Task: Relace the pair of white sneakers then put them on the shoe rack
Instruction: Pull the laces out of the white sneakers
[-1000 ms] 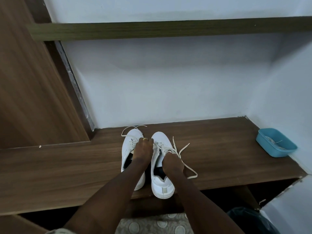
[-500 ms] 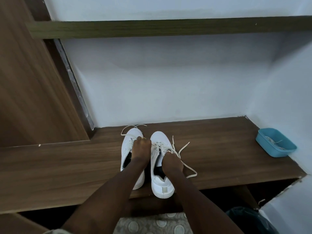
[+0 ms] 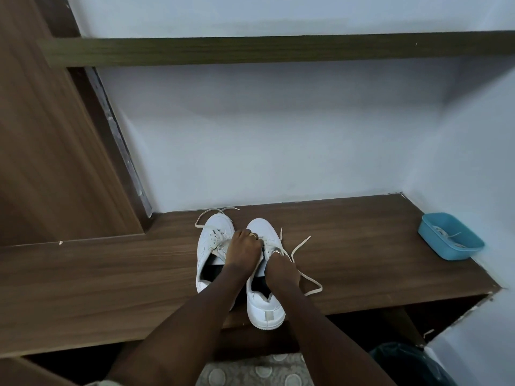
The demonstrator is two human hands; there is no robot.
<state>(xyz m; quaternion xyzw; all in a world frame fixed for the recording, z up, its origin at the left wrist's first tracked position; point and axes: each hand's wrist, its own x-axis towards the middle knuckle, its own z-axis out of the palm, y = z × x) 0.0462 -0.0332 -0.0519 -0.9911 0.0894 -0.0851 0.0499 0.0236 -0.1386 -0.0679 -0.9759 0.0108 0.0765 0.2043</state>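
Note:
Two white sneakers stand side by side on a brown wooden shelf (image 3: 362, 246), toes toward the wall. The left sneaker (image 3: 212, 240) has loose lace ends trailing past its toe. The right sneaker (image 3: 264, 305) has its heel over the shelf's front edge. My left hand (image 3: 243, 247) is closed over the lace area between the two shoes, pinching the right sneaker's lace. My right hand (image 3: 280, 270) grips the same shoe's lace (image 3: 302, 274), whose free end loops out to the right on the shelf.
A blue plastic tray (image 3: 451, 240) with a lace inside sits at the shelf's right end by the wall. A wooden panel (image 3: 50, 151) rises on the left and an upper shelf (image 3: 278, 50) crosses above. A dark bag (image 3: 407, 366) lies lower right on the floor.
Both hands stay on the right sneaker's laces with only small finger movements; the shoes have not moved.

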